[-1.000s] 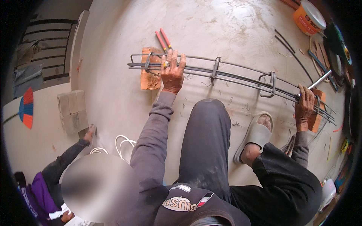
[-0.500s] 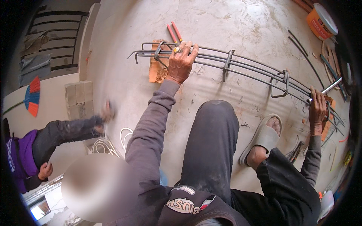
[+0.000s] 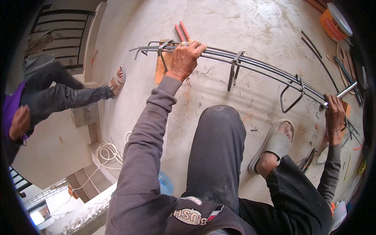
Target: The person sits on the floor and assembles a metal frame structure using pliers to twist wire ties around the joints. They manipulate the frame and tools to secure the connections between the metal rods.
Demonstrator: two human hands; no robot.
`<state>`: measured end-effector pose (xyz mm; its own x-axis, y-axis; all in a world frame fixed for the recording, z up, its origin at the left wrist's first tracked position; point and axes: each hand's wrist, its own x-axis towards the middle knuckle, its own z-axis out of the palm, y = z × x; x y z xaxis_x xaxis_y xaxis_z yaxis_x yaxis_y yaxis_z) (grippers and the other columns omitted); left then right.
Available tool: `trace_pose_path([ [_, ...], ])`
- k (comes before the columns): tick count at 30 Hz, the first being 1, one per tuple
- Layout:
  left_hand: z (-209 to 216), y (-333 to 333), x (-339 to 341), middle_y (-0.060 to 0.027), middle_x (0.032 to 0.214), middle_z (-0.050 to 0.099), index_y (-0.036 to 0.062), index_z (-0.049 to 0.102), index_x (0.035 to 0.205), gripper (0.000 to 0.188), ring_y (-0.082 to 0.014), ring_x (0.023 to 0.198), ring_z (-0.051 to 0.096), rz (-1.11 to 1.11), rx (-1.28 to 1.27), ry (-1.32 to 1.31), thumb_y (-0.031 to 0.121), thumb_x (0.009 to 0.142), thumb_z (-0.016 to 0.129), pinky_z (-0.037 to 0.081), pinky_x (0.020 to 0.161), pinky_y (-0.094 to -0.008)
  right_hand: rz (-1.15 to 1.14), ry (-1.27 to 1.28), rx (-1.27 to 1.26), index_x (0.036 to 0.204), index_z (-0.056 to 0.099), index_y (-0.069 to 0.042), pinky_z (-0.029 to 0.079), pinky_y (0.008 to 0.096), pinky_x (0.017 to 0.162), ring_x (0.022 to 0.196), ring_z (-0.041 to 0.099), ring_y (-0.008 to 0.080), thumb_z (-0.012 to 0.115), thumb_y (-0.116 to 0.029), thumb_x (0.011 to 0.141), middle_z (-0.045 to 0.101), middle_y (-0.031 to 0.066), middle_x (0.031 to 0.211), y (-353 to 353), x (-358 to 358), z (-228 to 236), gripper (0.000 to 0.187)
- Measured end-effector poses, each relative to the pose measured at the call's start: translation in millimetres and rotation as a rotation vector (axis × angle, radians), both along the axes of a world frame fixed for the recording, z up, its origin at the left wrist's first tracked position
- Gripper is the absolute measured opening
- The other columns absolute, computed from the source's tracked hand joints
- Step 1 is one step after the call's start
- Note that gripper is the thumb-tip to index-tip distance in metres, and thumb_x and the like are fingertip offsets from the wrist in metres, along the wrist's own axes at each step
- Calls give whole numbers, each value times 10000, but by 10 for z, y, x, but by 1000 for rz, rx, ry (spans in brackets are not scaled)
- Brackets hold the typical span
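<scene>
Long steel frame [image 3: 235, 59], gripped near both ends

The left hand [image 3: 183, 60] is closed around it at left, near the red-handled pliers [image 3: 184, 29]. The right hand [image 3: 335, 119] grips it at right, just beside a silver rod [image 3: 347, 89]. The frame extends above the floor [image 3: 243, 27], farther than the knee [image 3: 221, 119].

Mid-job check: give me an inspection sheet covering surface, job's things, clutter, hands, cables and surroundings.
Surface: pale floor, smudged, with wire scraps.
Job's things: steel bars with bent-rod loops around them; orange brick beneath the left end.
Clutter: red-handled pliers beyond the left hand; loose rods and orange bucket at upper right.
Hands: left closed over the bars; right hand closed near their other end, beside a silver tube; grip on the tube unclear.
Cables: white cable, coiled, lower left.
Surroundings: another person at left; black railing.
</scene>
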<state>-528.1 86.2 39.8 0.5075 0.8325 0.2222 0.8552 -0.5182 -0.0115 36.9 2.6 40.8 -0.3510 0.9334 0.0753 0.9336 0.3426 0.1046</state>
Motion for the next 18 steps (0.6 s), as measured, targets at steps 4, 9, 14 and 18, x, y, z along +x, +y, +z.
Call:
trace_pose_path([
  [4, 191, 72, -17, -72, 938, 710, 99, 716, 1015, 244, -281, 783, 700, -17, -161, 35, -7, 820, 615, 564, 680, -386, -31, 120, -101, 1010, 674, -33, 498, 393, 863, 990, 638, 327, 601, 84, 720, 671, 129, 989, -27, 73, 96, 320],
  [9, 473, 163, 85, -86, 904, 712, 74, 709, 1031, 222, -301, 795, 686, -1, -416, 148, 18, 829, 638, 549, 738, -418, 11, 172, -226, 881, 675, -17, 500, 386, 792, 849, 654, 322, 609, 54, 702, 664, 151, 843, 89, 238, 269, 203],
  [14, 438, 371, 32, -108, 881, 732, 44, 726, 1020, 222, -266, 782, 687, -134, -703, 39, 29, 802, 688, 537, 701, -385, -103, 169, -502, 710, 643, -5, 503, 384, 618, 637, 658, 246, 586, 34, 711, 636, 143, 698, 281, 255, 359, 70],
  [18, 581, 686, 228, -33, 838, 734, 72, 741, 954, 203, -157, 714, 661, 182, -1348, 108, 38, 756, 715, 506, 543, -321, -311, 264, -759, 823, 608, 16, 512, 373, 588, 618, 653, 208, 657, 38, 662, 642, 124, 695, 473, 355, 200, 170],
])
